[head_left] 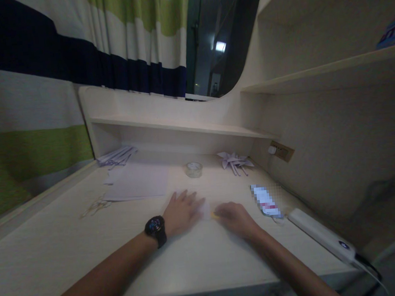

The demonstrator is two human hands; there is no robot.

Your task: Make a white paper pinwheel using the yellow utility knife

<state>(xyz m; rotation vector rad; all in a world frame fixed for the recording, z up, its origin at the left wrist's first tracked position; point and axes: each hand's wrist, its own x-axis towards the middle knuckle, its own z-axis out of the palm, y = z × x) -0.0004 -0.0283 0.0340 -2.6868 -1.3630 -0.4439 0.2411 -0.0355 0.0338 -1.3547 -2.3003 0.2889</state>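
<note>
My left hand (185, 212), with a black watch (155, 231) on its wrist, lies palm down with its fingers spread. Under and beside its fingertips is a small piece of white paper (206, 209) on the desk. My right hand (234, 217) is closed just to the right of that paper. Between its thumb and fingers pokes out the tip of a small yellow object (215, 215); most of it is hidden in the hand, so its kind does not show. Both hands are slightly blurred.
White paper sheets (137, 177) and folded paper strips (118, 156) lie at the back left, near thin yellowish strings (95, 205). A tape roll (194, 169) stands mid-back. Paper pinwheels (235, 161), a phone (266, 201) and a white power strip (320, 234) are on the right.
</note>
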